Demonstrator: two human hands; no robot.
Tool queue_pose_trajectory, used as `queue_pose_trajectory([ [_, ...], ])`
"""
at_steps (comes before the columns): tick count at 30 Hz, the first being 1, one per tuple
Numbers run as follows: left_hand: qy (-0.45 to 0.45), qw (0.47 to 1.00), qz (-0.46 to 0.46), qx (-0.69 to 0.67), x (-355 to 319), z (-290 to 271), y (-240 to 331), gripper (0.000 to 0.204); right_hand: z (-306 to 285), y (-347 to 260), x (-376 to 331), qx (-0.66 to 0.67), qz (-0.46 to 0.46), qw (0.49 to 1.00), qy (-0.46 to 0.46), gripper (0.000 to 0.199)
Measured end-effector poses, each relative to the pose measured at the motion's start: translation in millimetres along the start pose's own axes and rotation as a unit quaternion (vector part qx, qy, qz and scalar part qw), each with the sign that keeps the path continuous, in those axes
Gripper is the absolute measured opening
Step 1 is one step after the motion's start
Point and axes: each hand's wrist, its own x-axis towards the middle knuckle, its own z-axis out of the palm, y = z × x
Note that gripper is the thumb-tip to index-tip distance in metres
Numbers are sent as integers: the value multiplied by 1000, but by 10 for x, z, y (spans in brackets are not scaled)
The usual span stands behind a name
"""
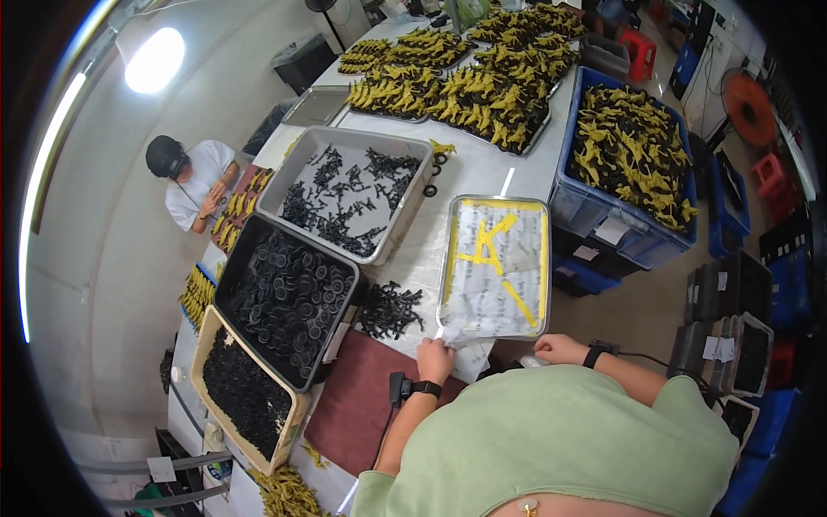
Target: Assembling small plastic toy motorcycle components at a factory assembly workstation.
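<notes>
My left hand [436,360] is at the near left corner of a shallow metal tray [549,258], its fingers closed on the edge of a whitish printed paper sheet [465,297] that lines the tray. Strips of yellow tape [519,301] lie across the sheet and along its borders. My right hand [560,349] is at the tray's near right corner with its fingers curled. A small pale object [533,362] shows just below those fingers; whether they grip it, I cannot make out. Both wrists wear black bands.
Left of the tray stand a grey bin [405,202] of black parts, a black bin [284,302] of wheels and a cream bin [245,392]. Loose black parts [392,310] lie nearby. A blue crate [633,164] holds yellow-black pieces. A person [194,181] works across the table.
</notes>
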Motion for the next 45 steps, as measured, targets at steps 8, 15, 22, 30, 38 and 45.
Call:
queue_pose_trajectory([
  [8, -193, 708, -212, -645, 152, -668, 543, 20, 268, -1035, 380, 96, -147, 984, 33, 50],
  [15, -200, 902, -72, -377, 353, -858, 698, 27, 324, -1029, 836, 455, -5, 890, 12, 25],
  [22, 68, 980, 186, -6, 400, -663, 416, 41, -195, -728, 1015, 498, 146, 852, 61, 15],
  [30, 14, 966, 230, 113, 411, -458, 455, 78, -289, -691, 1108, 184, 139, 962, 146, 31],
  [38, -25, 966, 248, 68, 516, -561, 254, 42, -253, -550, 1089, 220, 81, 967, 99, 20],
  [45, 37, 964, 218, 146, 408, -578, 252, 40, -49, -656, 1045, 72, -40, 981, 174, 20],
])
